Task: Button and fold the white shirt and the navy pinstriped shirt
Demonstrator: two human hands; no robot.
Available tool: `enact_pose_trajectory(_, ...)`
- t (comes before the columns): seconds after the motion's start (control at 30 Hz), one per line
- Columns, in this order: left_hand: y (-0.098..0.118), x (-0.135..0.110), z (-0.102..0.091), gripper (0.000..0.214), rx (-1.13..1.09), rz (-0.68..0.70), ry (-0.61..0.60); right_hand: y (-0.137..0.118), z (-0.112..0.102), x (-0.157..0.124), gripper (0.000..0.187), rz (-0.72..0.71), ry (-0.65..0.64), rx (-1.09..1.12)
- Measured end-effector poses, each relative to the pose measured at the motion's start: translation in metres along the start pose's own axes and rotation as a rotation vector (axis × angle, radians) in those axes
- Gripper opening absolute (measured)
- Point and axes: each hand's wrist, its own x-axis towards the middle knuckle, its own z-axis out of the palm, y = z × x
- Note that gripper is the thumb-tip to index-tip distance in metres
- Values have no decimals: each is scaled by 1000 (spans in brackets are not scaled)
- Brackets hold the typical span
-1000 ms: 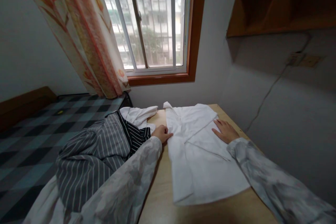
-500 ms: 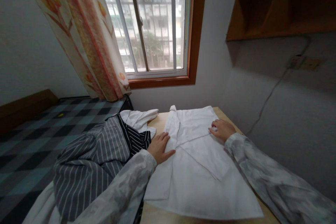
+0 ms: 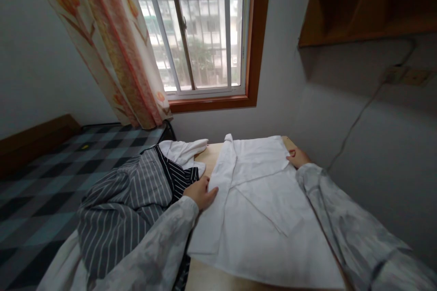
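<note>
Head view: the white shirt (image 3: pixel 262 204) lies lengthwise on the table (image 3: pixel 204 158) between the hands, left hand (image 3: pixel 201 193) spread flat on its left fold, right hand (image 3: pixel 298 158) at its far-right corner, grip unclear.

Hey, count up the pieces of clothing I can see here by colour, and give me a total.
White: 2, the flat white shirt on the table and the crumpled white cloth beside it.
Grey striped: 1, the grey striped garment.
Black striped: 1, the black striped piece, possibly part of the grey one.
Total: 4.
</note>
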Motion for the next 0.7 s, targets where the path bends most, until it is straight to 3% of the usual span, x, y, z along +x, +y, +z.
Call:
enact_pose_trajectory(0.17, -20, 19, 4, 34, -164, 134, -151, 29, -15, -32, 47, 17, -7, 49)
enact_pose_trajectory(0.4, -35, 66, -17, 21, -135, 81, -48, 60, -32, -77, 49, -71, -158, 137)
enact_pose_trajectory(0.5, -37, 83, -28, 17, -116, 60, -50, 65, -35, -101, 39, -144, -248, 91)
enact_pose_trajectory(0.6, -42, 88, -34, 21, -119, 67, -101, 72, -38, -122, 23, -205, -302, 8)
enact_pose_trajectory(0.7, -53, 82, -37, 32, -136, 58, -178, 78, -46, -128, 27, -219, -351, -43)
